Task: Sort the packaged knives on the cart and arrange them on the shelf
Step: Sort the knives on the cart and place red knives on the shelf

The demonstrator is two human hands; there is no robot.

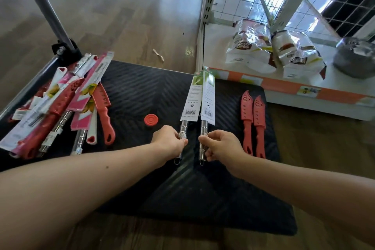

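Now, above the cart [142,91], our left hand [170,141] fingers pinch one steel knife [191,101], our right hand [221,146] fingers a second steel knife [208,103]; slick handles might slip onto the sorted coral knives [252,115].

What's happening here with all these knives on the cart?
A person is sorting packaged knives on a black cart. The left hand and the right hand each grip a steel-handled knife by its handle: the left knife and the right knife, side by side in matching sleeves. Two coral knives lie paired to the right; a mixed pile waits at the left. No knives show on the shelf yet.
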